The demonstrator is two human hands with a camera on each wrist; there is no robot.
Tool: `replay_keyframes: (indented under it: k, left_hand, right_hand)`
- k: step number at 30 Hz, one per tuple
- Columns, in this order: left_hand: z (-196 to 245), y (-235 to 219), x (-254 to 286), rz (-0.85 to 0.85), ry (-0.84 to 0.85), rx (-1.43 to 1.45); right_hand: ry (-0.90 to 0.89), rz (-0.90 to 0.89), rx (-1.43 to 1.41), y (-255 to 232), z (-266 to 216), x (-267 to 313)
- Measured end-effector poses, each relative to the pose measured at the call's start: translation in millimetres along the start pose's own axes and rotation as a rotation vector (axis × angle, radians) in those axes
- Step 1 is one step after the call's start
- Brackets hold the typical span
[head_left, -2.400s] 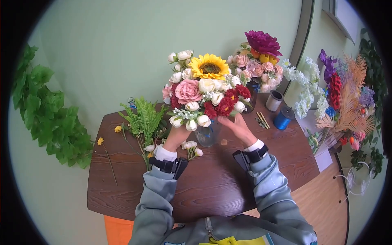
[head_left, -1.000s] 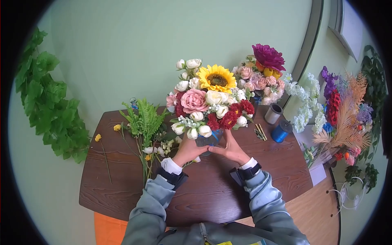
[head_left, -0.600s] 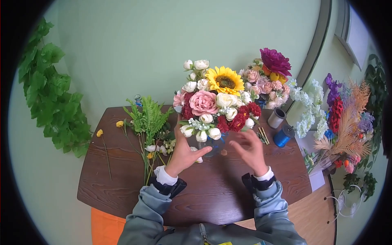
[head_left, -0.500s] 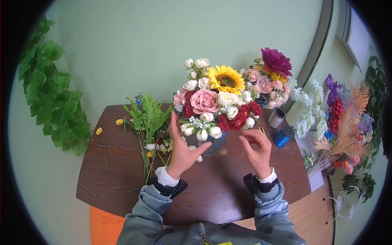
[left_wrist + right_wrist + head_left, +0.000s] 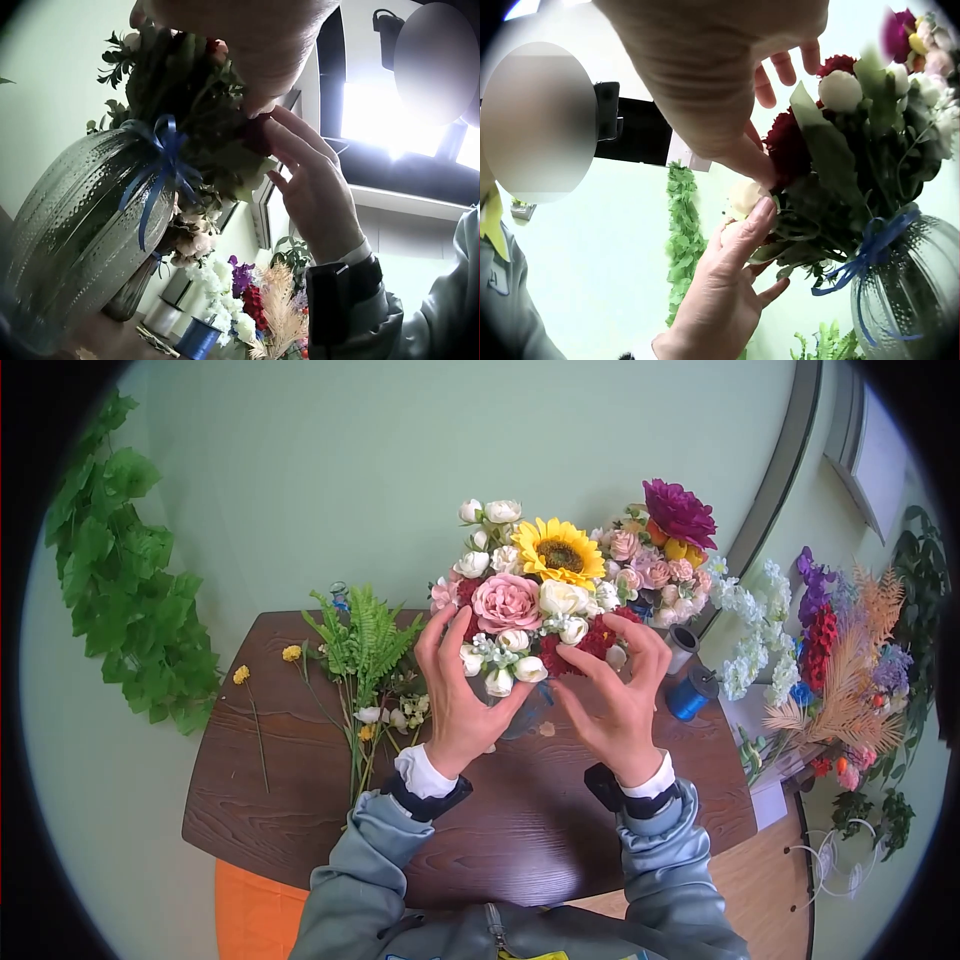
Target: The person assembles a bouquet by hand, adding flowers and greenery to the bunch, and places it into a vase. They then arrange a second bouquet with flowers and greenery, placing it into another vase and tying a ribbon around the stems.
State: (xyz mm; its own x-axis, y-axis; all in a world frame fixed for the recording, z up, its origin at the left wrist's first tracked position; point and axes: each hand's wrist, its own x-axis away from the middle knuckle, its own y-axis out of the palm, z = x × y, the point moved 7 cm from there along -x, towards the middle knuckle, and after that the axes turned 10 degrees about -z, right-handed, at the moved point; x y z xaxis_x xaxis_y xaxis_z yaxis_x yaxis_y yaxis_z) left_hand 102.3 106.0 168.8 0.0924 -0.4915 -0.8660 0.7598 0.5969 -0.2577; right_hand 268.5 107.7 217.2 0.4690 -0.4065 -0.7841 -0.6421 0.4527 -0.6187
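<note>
A glass vase (image 5: 75, 225) with a blue ribbon bow (image 5: 171, 146) at its neck stands on the table, filled with artificial flowers. A sunflower (image 5: 560, 552), a large pink rose (image 5: 505, 602), white buds (image 5: 498, 681) and red flowers (image 5: 630, 628) make up the bouquet. My left hand (image 5: 462, 695) lies along its left side, fingers spread upward beside the pink rose and white buds. On the opposite side my right hand (image 5: 622, 700) has its fingers spread over the red flowers, the thumb right against a red bloom (image 5: 787, 150). Both palms face inward; the vase is mostly hidden in the head view.
Green fern stems (image 5: 362, 640) and single yellow flowers (image 5: 241, 675) lie on the table's left. Behind to the right stands another flower vase, with a purple bloom (image 5: 680, 513). Blue (image 5: 690, 693) and white (image 5: 682, 650) spools sit near the right edge. Leafy vine (image 5: 130, 580) hangs on the wall.
Both hands left the vase's neck, where they had been close together, and moved apart, then up to the flower heads on either side. The bouquet itself stays upright in place.
</note>
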Motion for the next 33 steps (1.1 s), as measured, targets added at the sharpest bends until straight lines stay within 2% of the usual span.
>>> replay_keyframes:
  k: [6,10,14,16,18,22,30,33]
  left_hand:
    - [-2,0,-2,-0.008,-0.008,-0.024]
    - [-1,1,-2,-0.031,0.001,-0.01]
    - [11,-1,1,-0.027,0.104,-0.011]
    - [14,0,4,-0.021,0.105,-0.01]
    - [25,1,3,-0.023,0.191,-0.216]
    - [39,9,-6,-0.048,0.237,-0.276]
    - [40,10,-9,-0.036,0.17,-0.35]
    - [51,12,-11,-0.065,0.215,-0.401]
  right_hand:
    - [0.01,0.001,0.063,8,0,-3]
    - [-0.042,0.065,-0.003,15,-3,0]
    - [-0.033,-0.031,-0.045,17,-7,3]
    - [-0.021,-0.058,-0.168,6,-2,4]
    - [0.002,-0.028,-0.274,-5,12,11]
    - [0.067,0.087,-0.28,-21,36,19]
    - [0.099,0.128,-0.158,-8,59,30]
    - [0.121,0.161,-0.191,-7,65,35]
